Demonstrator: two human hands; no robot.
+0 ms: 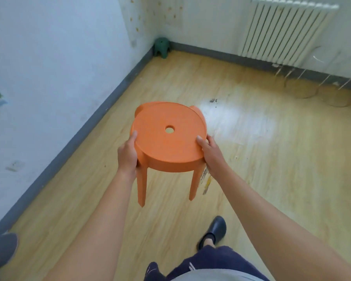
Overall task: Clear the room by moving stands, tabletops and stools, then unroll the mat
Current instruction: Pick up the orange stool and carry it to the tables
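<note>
While held off floor, orange stool clamped at seat rim: left hand, right hand closed on it.

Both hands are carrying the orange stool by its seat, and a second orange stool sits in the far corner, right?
Not quite. The head view shows both hands, left and right, gripping the orange stool by its seat, but the stool in the far corner is green.

Head view, angled down, close overhead.
</note>
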